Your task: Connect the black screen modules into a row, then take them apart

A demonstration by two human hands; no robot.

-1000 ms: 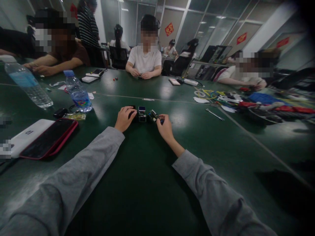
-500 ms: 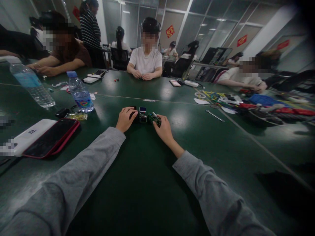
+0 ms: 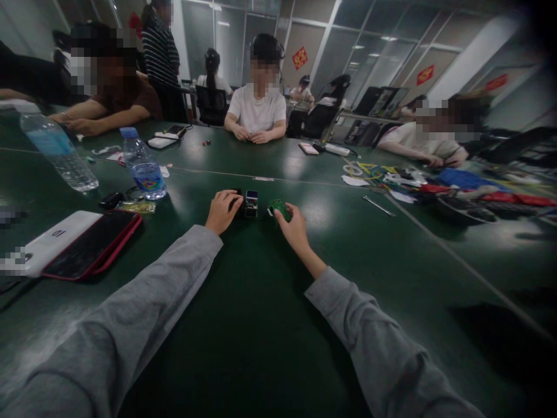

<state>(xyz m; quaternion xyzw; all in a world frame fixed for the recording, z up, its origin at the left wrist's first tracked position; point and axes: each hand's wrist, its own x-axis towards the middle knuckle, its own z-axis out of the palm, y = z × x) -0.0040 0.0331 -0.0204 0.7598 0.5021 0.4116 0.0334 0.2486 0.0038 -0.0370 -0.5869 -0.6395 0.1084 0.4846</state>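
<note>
My right hand (image 3: 293, 223) pinches a green circuit board (image 3: 277, 208) between thumb and fingers, its flat face turned towards me and a pale part at its left edge. My left hand (image 3: 223, 212) is curled round a dark block (image 3: 237, 203), whose shape is mostly hidden by the fingers. Just right of it stands a small electronic module (image 3: 251, 204) with a dark bluish screen at its top. A narrow gap separates the module from the board.
On the left are two water bottles (image 3: 145, 168), a phone (image 3: 93, 244) in a red case and a white device (image 3: 56, 232). A wrench (image 3: 378, 206) and a heap of cables (image 3: 391, 174) lie to the right. Co-workers sit across the green table (image 3: 261, 319).
The circuit board has turned in my right hand, so its green face now shows, and it has moved slightly right, away from the module. My left hand has barely moved.
</note>
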